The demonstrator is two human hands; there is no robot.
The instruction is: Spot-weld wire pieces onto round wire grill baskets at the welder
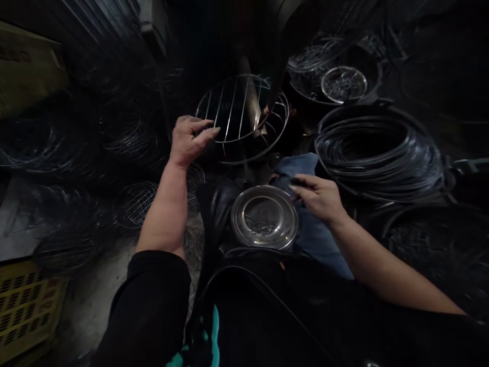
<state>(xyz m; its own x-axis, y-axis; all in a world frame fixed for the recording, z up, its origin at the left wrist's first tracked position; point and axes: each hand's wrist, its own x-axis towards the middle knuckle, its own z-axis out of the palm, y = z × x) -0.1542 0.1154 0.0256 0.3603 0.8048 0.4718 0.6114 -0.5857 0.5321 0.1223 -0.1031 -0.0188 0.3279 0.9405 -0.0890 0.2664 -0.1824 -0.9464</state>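
Note:
My left hand (187,138) pinches the near left edge of a round wire rack (243,109), thumb and fingers closed on it. The rack is a hoop with several parallel bars, tilted under a copper-tipped metal arm (265,113) that meets its right side. My right hand (321,198) hovers above my right knee, just right of a shallow steel bowl (286,229). Its thumb and fingertips are pressed together; whatever is between them is too small to make out. In the bowl, on my lap, lie several short bent wire pieces (260,225).
A big coil of wire (382,153) fills a tub at the right. Behind it, another tub holds wire and a small steel dish (344,84). Wire racks (139,203) are piled at the left, near a yellow crate (26,300). The surroundings are dark.

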